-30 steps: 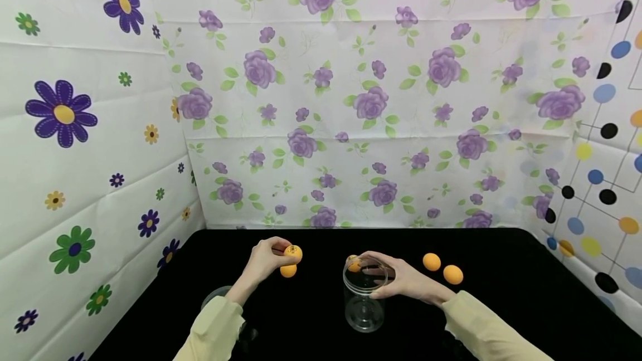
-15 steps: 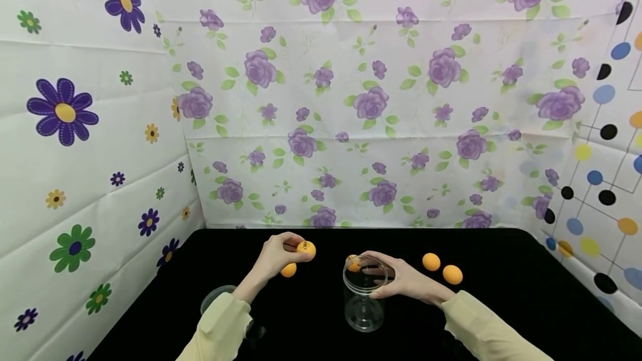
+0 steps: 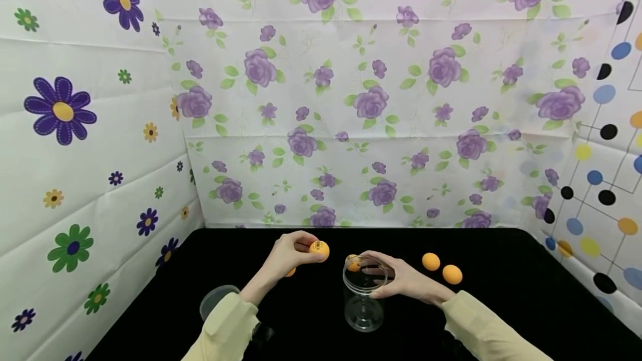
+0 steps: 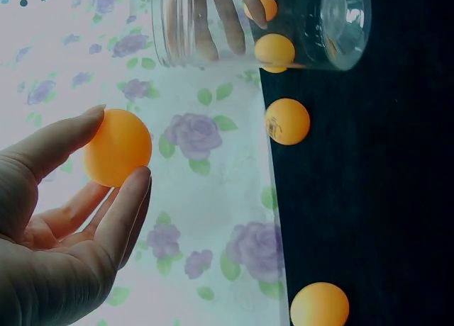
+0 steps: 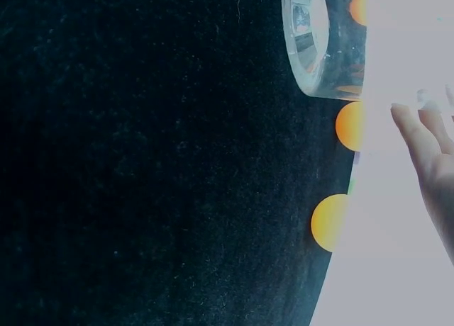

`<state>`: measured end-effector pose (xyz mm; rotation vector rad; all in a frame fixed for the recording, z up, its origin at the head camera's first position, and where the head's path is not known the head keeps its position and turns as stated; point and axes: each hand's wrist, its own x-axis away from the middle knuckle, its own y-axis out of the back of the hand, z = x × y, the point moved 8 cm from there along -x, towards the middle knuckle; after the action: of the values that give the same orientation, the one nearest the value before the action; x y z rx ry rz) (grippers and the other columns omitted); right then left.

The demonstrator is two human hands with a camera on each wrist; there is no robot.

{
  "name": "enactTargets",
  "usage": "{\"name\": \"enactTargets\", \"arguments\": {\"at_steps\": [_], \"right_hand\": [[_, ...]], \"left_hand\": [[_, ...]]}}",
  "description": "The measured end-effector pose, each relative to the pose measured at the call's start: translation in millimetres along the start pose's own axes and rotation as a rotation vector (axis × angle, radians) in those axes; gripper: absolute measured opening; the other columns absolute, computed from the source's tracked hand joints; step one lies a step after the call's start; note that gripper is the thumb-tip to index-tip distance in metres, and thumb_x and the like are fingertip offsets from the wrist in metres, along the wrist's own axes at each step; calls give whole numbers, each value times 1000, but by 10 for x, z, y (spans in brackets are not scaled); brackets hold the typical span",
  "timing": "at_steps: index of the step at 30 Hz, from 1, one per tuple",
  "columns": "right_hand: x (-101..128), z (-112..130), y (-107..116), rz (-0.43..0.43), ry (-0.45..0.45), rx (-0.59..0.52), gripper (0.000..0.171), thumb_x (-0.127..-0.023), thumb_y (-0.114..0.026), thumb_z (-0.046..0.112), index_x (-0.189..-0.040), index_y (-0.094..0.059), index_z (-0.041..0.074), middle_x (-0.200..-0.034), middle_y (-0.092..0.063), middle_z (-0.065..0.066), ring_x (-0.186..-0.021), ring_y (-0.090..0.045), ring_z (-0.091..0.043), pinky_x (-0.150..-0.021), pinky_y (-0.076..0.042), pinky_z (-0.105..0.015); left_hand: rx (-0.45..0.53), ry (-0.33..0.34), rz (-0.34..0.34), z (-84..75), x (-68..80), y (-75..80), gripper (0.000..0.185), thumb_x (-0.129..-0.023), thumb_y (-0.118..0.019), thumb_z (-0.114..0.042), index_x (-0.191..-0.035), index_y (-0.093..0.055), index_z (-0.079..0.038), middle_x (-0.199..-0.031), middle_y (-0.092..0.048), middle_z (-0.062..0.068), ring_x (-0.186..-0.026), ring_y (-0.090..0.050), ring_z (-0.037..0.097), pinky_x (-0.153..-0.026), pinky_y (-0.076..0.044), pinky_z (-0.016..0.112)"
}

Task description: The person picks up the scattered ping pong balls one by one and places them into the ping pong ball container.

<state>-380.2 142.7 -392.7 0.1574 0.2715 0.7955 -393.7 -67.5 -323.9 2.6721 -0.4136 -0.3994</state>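
My left hand (image 3: 287, 255) pinches an orange ping-pong ball (image 3: 319, 250) between thumb and fingertips, above the black table and left of the jar. Dark print shows on this ball in the head view; the left wrist view shows the ball (image 4: 119, 149) well off the table. A clear plastic jar (image 3: 364, 311) stands upright with its mouth uncovered. Around its upper right side, my right hand (image 3: 401, 278) grips it, thumb in front and fingers behind. Another orange ball (image 3: 353, 263) is seen at the jar's far side, partly through its wall.
One ball (image 3: 291, 273) lies mostly hidden behind my left hand. To the right of the jar rest two more balls, a nearer one (image 3: 452, 274) and a farther one (image 3: 431, 262). A round translucent lid-like piece (image 3: 214, 298) lies at left, partly under my sleeve. Patterned cloth walls enclose the table.
My left hand has carried its ball to the right, toward the jar, and now covers most of the ball lying behind it. The right hand and jar have stayed put.
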Motion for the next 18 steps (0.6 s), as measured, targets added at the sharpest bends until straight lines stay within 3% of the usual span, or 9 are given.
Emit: {"name": "enactTargets", "arguments": {"at_steps": [18], "right_hand": [[-5, -4, -3, 0, 6, 11, 68, -85, -63, 7, -142, -25, 7, -139, -29, -20, -124, -31, -35, -94, -35, -43]], "left_hand": [[34, -34, 44, -164, -30, -147, 38, -75, -76, -19, -104, -63, 0, -92, -62, 7, -81, -61, 21, -70, -50, 32]]}}
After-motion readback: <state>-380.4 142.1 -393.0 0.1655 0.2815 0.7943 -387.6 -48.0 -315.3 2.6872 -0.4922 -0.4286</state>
